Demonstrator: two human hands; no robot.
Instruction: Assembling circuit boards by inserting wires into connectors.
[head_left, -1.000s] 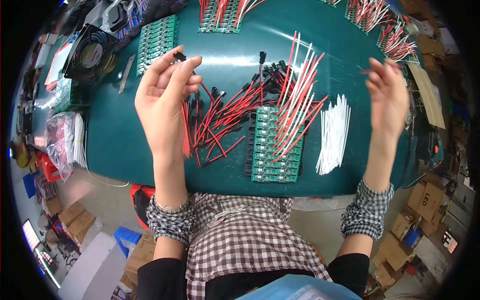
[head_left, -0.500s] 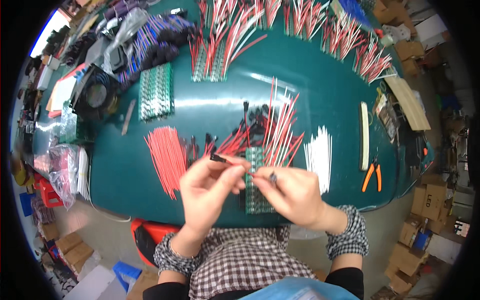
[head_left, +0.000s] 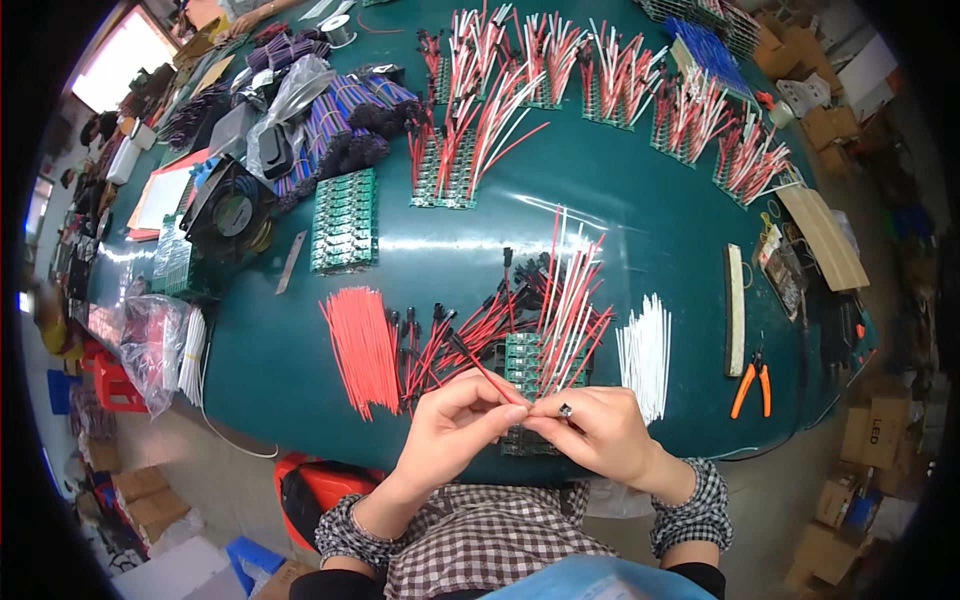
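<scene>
1. The connector lead was between your hands, near the surface's front edge; it looked light and flexible, probably best held by its insulation near the tip.
2. Your left hand's grip pinched the wire; your right hand's clamped its end.
3. Beyond lay green circuit boards, between red wires and white wires.

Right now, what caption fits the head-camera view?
Left hand, touching the right hand, pinches a thin red wire above green rectangular circuit boards.
</scene>
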